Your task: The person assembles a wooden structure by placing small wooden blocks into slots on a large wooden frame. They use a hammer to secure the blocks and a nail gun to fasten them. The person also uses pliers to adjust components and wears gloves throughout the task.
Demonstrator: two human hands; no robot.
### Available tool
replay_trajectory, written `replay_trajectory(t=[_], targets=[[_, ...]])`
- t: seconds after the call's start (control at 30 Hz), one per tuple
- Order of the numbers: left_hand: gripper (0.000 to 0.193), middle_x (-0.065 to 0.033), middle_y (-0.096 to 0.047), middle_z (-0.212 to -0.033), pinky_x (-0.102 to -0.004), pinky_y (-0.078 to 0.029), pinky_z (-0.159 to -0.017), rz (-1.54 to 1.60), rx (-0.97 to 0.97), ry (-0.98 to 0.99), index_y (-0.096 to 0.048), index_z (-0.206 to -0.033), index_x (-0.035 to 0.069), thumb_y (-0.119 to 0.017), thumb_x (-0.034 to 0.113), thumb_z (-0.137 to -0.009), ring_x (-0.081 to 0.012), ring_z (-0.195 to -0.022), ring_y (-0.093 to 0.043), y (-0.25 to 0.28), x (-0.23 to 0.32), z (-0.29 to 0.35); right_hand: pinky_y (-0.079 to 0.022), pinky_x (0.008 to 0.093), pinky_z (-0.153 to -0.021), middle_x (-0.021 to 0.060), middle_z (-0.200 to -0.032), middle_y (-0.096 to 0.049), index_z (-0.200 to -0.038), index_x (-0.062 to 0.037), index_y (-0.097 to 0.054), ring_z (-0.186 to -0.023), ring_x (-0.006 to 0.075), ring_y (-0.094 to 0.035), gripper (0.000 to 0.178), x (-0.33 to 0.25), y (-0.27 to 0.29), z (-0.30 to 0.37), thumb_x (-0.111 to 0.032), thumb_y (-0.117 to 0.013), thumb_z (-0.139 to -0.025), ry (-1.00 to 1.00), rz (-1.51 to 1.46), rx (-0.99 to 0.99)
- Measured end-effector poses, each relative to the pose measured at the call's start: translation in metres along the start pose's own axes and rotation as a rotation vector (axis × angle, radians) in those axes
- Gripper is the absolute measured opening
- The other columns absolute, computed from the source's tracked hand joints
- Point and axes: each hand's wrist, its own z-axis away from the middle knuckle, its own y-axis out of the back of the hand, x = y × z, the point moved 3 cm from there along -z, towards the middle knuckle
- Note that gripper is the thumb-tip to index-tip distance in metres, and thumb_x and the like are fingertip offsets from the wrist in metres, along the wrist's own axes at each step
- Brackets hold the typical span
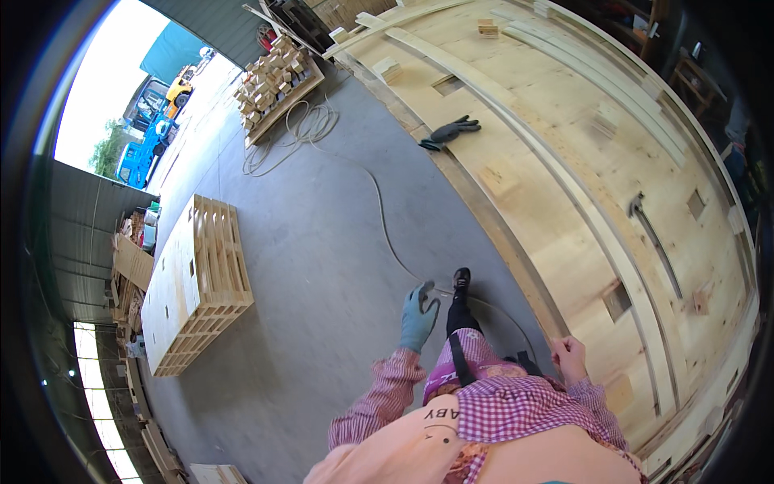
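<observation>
a short row of dark capital letters (442,414) is printed on the peach garment (387,448).

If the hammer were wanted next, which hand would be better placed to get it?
Probably the right hand: it is nearer the hammer, on the same side as the panel, though curled shut. The gloved left hand is open but farther away, over the floor.

Pale plywood panel (613,173) — flat, slatted
</observation>
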Motion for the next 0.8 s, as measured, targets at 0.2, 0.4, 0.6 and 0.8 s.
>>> replay_trajectory(t=[0.2, 0.4, 0.6, 0.8], targets=[[0.050, -0.0138, -0.052, -0.116, -0.0346, -0.045, -0.089, -0.213, -0.013, -0.235, -0.052, -0.119, 0.008, -0.068, 0.006, -0.071, -0.0297, -0.105, -0.053, 0.009, 0.013, -0.225, -0.035, 0.0217, -0.040, 0.0009, -0.055, -0.051, -0.070, -0.0050, -0.051, -0.043, 0.0073, -0.045, 0.028, -0.079, -0.075, -0.051, -0.024, -0.057, -0.090, -0.123, -0.051, 0.134], [0.067, -0.0166, -0.040, -0.133, -0.0414, -0.040, -0.095, -0.545, -0.113, -0.174, -0.042, -0.130, 0.012, -0.071, 0.015, -0.069, -0.0342, -0.116, -0.045, 0.004, 0.022, -0.391, -0.037, 0.0193, -0.043, 0.0019, -0.065, -0.056, -0.086, -0.0026, -0.055, -0.049, 0.0057, -0.048, 0.011, -0.172, -0.171, -0.085, -0.013, -0.058, -0.088, -0.099, -0.081, 0.043], [0.069, -0.0173, -0.034, -0.138, -0.0462, -0.037, -0.095, -0.784, -0.131, -0.200, -0.041, -0.131, 0.018, -0.071, 0.020, -0.069, -0.0362, -0.119, -0.042, -0.021, -0.008, -0.473, -0.039, 0.0197, -0.045, 0.0016, -0.065, -0.056, -0.089, -0.0022, -0.055, -0.051, 0.0069, -0.050, 0.007, -0.166, -0.184, -0.104, -0.009, -0.057, -0.088, -0.127, -0.107, 0.090], [0.024, -0.0101, -0.056, -0.106, -0.0437, -0.044, -0.082, -0.709, -0.222, -0.182, -0.062, -0.094, 0.014, -0.068, 0.021, -0.072, -0.0312, -0.100, -0.053, -0.039, -0.014, -0.507, -0.041, 0.0203, -0.047, 0.0030, -0.067, -0.058, -0.090, -0.0006, -0.057, -0.053, 0.0070, -0.052, 0.011, -0.159, -0.194, -0.105, -0.011, -0.058, -0.086, -0.145, -0.088, 0.163]])
